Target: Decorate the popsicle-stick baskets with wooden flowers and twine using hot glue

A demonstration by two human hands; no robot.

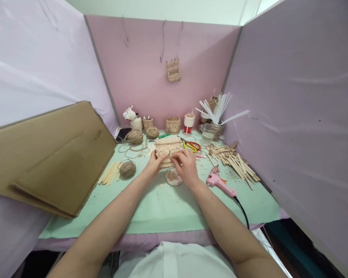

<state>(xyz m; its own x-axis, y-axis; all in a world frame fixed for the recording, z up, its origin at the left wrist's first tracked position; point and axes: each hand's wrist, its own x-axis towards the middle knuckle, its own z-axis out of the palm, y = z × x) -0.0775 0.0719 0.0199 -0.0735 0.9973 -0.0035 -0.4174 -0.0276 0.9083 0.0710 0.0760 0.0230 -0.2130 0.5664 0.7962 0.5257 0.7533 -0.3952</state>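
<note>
A small wooden craft piece (168,145), pale and made of stick pieces with ridged bands, is held up over the middle of the table. My left hand (155,164) grips its left side, thumb across the front. At its lower right, the thumb and fingers of my right hand (186,166) are pinched together against the front face; what lies between the fingertips is too small to make out. Below the piece, a round whitish disc (173,177) with brown stains lies on the green cloth.
A pink glue gun (222,184) with a black cord and a pile of wooden sticks (234,160) lie right. Scissors (193,146) lie behind my right hand. Twine balls (127,169) and cardboard (55,158) are left. Cups (189,124) line the back.
</note>
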